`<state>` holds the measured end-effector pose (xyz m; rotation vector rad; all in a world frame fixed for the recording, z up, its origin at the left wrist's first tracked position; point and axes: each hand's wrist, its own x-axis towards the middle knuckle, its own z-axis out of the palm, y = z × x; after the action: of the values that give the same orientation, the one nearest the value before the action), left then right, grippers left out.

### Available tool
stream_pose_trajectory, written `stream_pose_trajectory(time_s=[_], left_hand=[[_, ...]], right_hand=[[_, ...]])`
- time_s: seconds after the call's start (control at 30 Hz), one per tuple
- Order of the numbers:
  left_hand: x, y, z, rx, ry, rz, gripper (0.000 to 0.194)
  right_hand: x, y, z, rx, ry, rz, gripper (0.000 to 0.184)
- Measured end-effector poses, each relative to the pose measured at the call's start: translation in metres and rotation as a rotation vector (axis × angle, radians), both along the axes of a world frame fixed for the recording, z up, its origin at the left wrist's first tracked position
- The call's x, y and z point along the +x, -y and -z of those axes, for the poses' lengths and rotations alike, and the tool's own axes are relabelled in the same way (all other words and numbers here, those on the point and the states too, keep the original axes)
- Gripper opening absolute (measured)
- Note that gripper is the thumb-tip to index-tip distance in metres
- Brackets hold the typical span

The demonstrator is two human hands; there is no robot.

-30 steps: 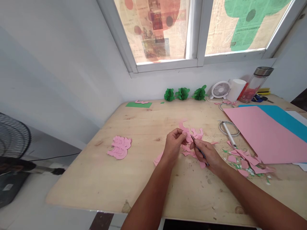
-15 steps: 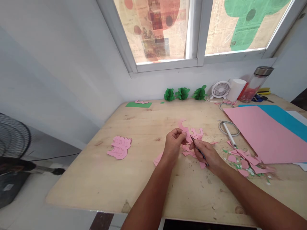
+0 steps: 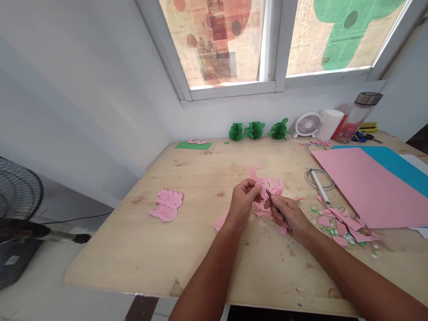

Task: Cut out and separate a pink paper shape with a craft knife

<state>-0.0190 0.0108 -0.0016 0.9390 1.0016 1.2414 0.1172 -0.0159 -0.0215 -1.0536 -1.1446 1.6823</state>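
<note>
My left hand [image 3: 243,201] pinches a small pink paper cutout [image 3: 259,186] above the wooden table [image 3: 133,249]. My right hand [image 3: 290,215] is closed on thin dark scissors [image 3: 274,206], whose tips point at that cutout. More pink cutouts [image 3: 274,186] lie loose on the table just behind and under both hands. To the left sits a neat stack of pink cutouts [image 3: 166,205], apart from both hands.
Pink scraps [image 3: 341,223] litter the table to the right. Beyond them lie a big pink sheet [image 3: 371,187], a blue sheet [image 3: 397,165] and a white pen [image 3: 319,186]. Three green paper balls [image 3: 254,130], a small fan [image 3: 307,125] and a bottle [image 3: 356,117] line the wall. A floor fan [image 3: 16,200] stands left.
Hardly anything has moved. My hands stay together over the pink cutouts, with the scissors' tips shifting very slightly.
</note>
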Motion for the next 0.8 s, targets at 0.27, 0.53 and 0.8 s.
stream_pose_trajectory(time_s=[0.27,0.53,0.8], left_hand=[[0.0001,0.001,-0.0014,-0.011,-0.009,0.015,0.022],[0.0008,0.0001,0.0,-0.019,-0.01,0.023,0.022],[0.0007,-0.0009,0.0008,-0.014,-0.019,0.021,0.023]], right_hand=[[0.0,0.0,0.0006,-0.007,0.022,0.013,0.037],[-0.0004,0.0,-0.0001,-0.004,0.015,0.008,0.037],[0.0,-0.0005,0.0009,0.008,0.001,0.017,0.036]])
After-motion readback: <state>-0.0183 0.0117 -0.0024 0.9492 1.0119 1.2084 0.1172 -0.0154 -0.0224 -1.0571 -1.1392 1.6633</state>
